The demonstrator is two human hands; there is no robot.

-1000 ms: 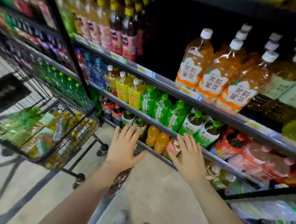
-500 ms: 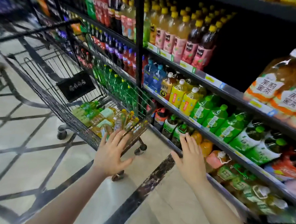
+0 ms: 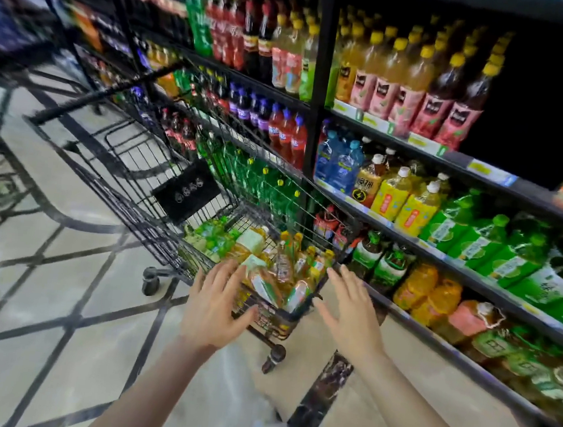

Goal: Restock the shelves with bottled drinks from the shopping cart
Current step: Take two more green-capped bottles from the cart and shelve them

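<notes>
Nearest: left hand (image 3: 213, 305) and right hand (image 3: 350, 309), both empty, fingers spread apart, palms down, flanking the near corner of the black wire shopping cart (image 3: 111, 176). Left fingertips overlapping the cart rim; contact impossible to confirm. Right hand just beside the corner, seemingly clear of it.

Inside the near end of the cart basket: a loose heap of bottled drinks (image 3: 268, 263), amber and green, lying on their sides, caps pointing different ways. Likely trouble here: grabbing one from low in the pile and sending the others rolling, or catching fingers against the wire mesh. Smooth round plastic, probably slippery under a hasty one-handed grip.

Cart on castors over polished tile floor (image 3: 23, 309); a push on the rim could roll it away, or into the shelving.

Beyond, on the right: shelves (image 3: 483, 171) packed tight with green tea bottles (image 3: 470, 238) and yellow-labelled bottles (image 3: 414, 209). Forcing another bottle into a full row could tip the front ones off the edge. Heavy motion blur further back; labels there unreadable.
</notes>
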